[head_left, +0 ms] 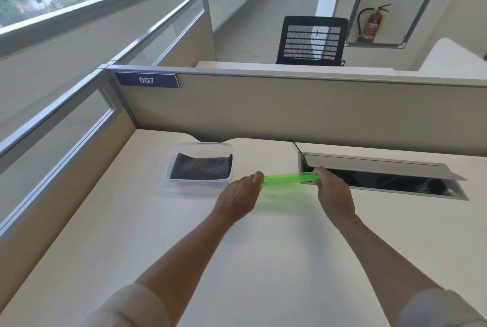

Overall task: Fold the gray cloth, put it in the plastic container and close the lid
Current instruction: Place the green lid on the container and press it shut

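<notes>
Head view, lid (286, 178) edge-on, hands gripping ends

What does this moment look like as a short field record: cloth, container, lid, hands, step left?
cloth: gray cloth, folded, inside the container
container: clear plastic container, open, on the desk
lid: green lid, held above the desk, right of the container
left hand: grips the lid's left end
right hand: grips the lid's right end
step left: close the lid
</notes>
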Demonstrator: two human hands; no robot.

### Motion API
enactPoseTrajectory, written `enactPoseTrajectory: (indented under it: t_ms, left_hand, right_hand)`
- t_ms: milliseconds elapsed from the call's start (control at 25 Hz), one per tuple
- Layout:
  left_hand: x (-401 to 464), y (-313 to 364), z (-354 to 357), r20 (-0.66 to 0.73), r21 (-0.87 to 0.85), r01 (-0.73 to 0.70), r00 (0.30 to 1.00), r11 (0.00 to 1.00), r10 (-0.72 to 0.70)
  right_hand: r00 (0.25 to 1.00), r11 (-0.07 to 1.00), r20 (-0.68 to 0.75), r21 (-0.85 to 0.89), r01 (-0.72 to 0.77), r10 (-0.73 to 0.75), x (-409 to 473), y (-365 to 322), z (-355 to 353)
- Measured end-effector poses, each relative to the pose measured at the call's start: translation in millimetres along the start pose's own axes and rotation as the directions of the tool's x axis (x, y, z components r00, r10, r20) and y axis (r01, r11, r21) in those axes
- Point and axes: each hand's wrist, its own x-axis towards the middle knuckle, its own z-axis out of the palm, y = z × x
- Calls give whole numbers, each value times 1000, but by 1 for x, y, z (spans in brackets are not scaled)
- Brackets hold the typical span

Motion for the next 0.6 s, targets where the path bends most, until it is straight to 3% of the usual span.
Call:
enactPoseTrajectory:
  t_ms: [160, 320, 600]
  left_hand:
    - [-1, -5, -19, -132, -185, -11, 991, 983, -14]
    - [4, -14, -37, -254, -403, 100, 943, 910, -216]
    - [-10, -51, -56, -224, -615, 276, 836, 738, -500]
  right_hand:
    - [987, 998, -155, 41, 49, -42, 5, -14, -26]
    - [982, 990, -179, 122, 76, -53, 4, -37, -43]
    - [981, 973, -191, 232, 2, 44, 20, -85, -17]
